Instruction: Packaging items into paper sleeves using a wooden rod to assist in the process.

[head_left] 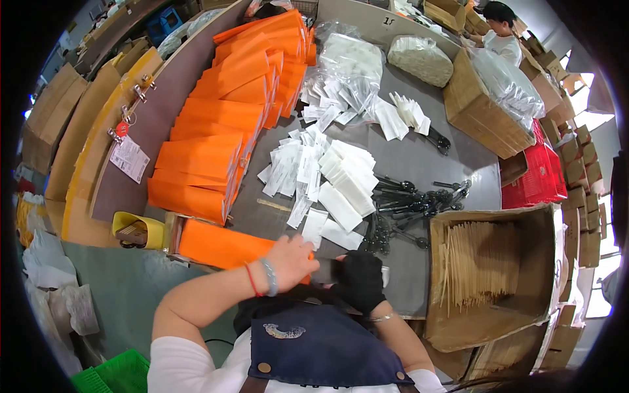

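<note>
There was the left hand [293,257], bare, fingers bent over the right end of an orange sleeve [219,245] that lay along the bench's [407,281] near edge; whether they pinched it, I couldn't tell; the right hand [360,280], black-gloved, sat just beside it, its fingertips hidden, so its grip couldn't be told either; and look how hemmed in they were! White paper packets [346,177] spread just ahead; black spoon-like utensils [419,204] tangled beyond the glove; a cardboard carton of wooden sticks [481,262] walled off the right; overlapping orange sleeves [209,157] ran up the left, beside a yellow bin [156,234]; farther back sat a clear plastic bag [352,57] of white packets, a wrapped bundle [420,60] and a red crate [540,173]; a co-worker [504,39] stood beyond.

As for writing, a printed sheet [130,159] hung on the left board, too small to read, and a handwritten mark [388,21] showed on the back panel; the count: one bin, one red crate, one green basket [114,373], at least three metal clips [139,93]; sleeves, packets and utensils overlapped too much to number.
</note>
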A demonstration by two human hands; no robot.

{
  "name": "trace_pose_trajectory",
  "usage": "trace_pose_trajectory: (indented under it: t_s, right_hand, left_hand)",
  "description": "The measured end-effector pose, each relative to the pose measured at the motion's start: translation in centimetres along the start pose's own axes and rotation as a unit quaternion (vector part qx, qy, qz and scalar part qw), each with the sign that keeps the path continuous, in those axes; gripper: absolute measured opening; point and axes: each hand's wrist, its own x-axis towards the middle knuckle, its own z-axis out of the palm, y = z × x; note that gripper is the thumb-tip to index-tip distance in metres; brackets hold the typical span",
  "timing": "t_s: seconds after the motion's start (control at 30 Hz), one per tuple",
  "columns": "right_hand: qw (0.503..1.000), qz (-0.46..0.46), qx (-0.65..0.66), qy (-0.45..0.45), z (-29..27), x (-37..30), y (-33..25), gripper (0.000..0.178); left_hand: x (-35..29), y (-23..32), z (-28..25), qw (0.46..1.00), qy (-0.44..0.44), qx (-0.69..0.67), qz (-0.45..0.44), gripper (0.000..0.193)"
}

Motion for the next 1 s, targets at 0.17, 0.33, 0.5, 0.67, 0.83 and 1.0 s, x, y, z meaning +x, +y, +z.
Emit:
trace_pose_trajectory:
  t_s: [0.17, 0.33, 0.5, 0.67, 0.83, 1.0]
  right_hand:
    - [0.987, 0.143, 0.036, 0.061, -2.9, -1.2, 1.8, 0.061]
    - [0.993, 0.115, 0.005, 0.032, -3.3, -0.7, 0.4, 0.061]
    - [0.995, 0.096, -0.025, 0.009, -3.1, 0.1, -0.6, 0.056]
    - [0.997, 0.051, -0.022, -0.051, -2.5, 0.1, -0.5, 0.062]
    - [0.998, 0.016, 0.037, -0.038, 3.7, 2.0, -2.2, 0.061]
    - [0.995, 0.001, 0.051, 0.086, 3.0, 2.2, -1.2, 0.053]
  left_hand:
    - [-2.9, -11.1, -2.8, 0.977, 0.186, 0.062, -0.085, 0.027]
    - [-4.0, -6.5, 3.2, 0.909, 0.332, -0.096, -0.232, 0.058]
    - [-2.3, -1.4, 9.0, 0.883, 0.285, -0.144, -0.343, 0.089]
    - [-2.4, -1.9, 9.0, 0.884, 0.274, -0.173, -0.338, 0.089]
    - [-1.8, -1.5, 7.7, 0.893, 0.266, -0.173, -0.319, 0.082]
    - [2.3, -4.3, 6.5, 0.872, 0.328, -0.247, -0.264, 0.056]
